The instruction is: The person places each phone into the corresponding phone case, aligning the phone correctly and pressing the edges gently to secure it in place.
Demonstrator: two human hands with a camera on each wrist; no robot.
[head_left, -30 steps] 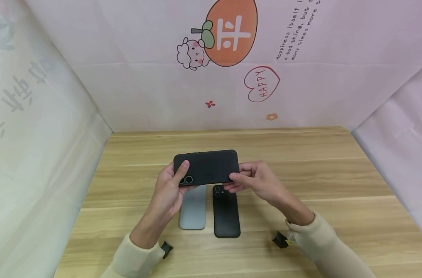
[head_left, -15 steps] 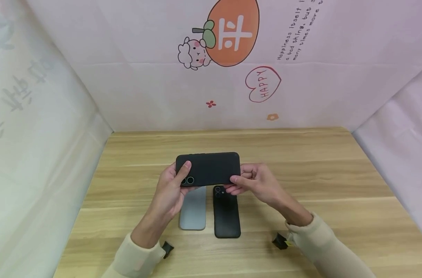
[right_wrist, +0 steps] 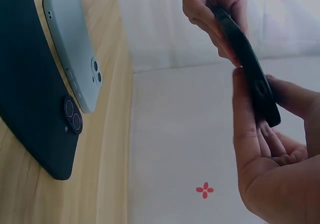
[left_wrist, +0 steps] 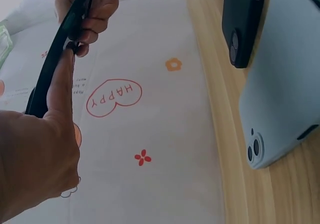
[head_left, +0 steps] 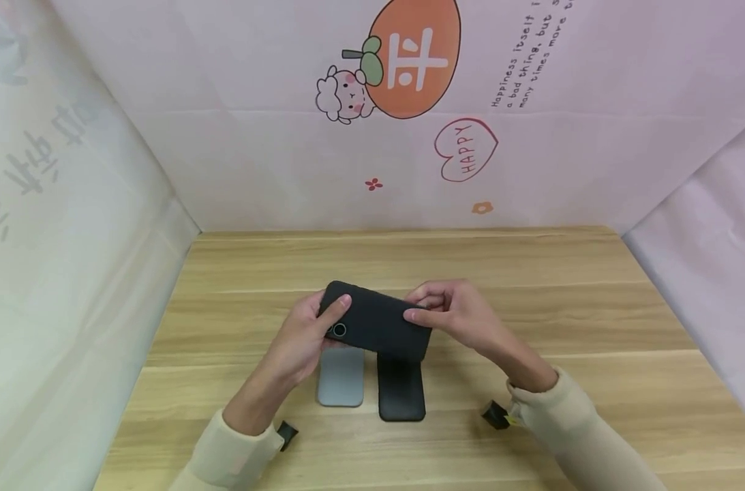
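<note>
A black phone (head_left: 372, 320) is held up over the table by both hands, its back with the ringed camera lenses facing the head camera. At its camera end, my left hand (head_left: 298, 334) grips it with the thumb across the back and the fingers behind. My right hand (head_left: 467, 320) pinches the other end near its far corner, thumb on the back. In the head view the phone slants, its right end nearer to me. On the table below lie a light blue-grey phone (head_left: 340, 382) and a second black phone (head_left: 401, 392); the held one hides their far ends.
The wood-grain table (head_left: 562, 307) ends at a white printed cloth backdrop (head_left: 255, 150). Cloth also hangs along the left and right sides. A small black piece sticks out at each sleeve cuff (head_left: 240, 450).
The held phone has turned from nearly level to slanted, its right end dropping toward me. My right hand's grip now sits at the far corner of that end. The phones on the table stay put.
</note>
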